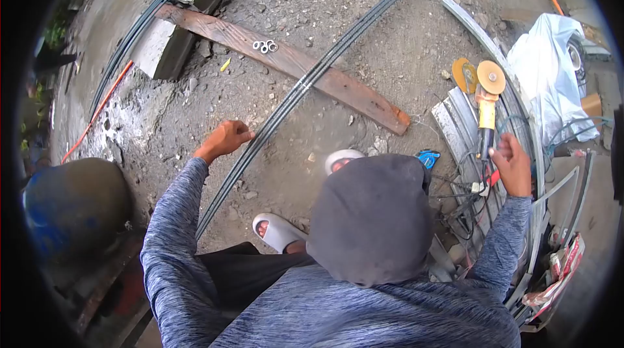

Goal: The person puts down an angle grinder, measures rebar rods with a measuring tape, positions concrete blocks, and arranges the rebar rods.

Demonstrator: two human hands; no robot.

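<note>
My left hand (225,140) hovers by a bundle of long thin steel rods (273,118), its fingers curled together with nothing visible in them. The rods run diagonally across a wooden plank (260,53). On the plank lie several metal rings (265,46). At the right, my right hand (513,164) is beside the black rear end of a yellow angle grinder (486,114), fingers bent and apart. Whether the thumb touches the grinder cannot be made out. Next to its disc is another tan disc (463,75).
Concrete blocks (157,49) support the plank's far end. A blue tape measure (428,158) lies near my feet. Metal strips (455,117) and tangled cables are under the grinder. A white plastic sheet (546,68) lies at the right, and a rounded dark container (78,205) stands left.
</note>
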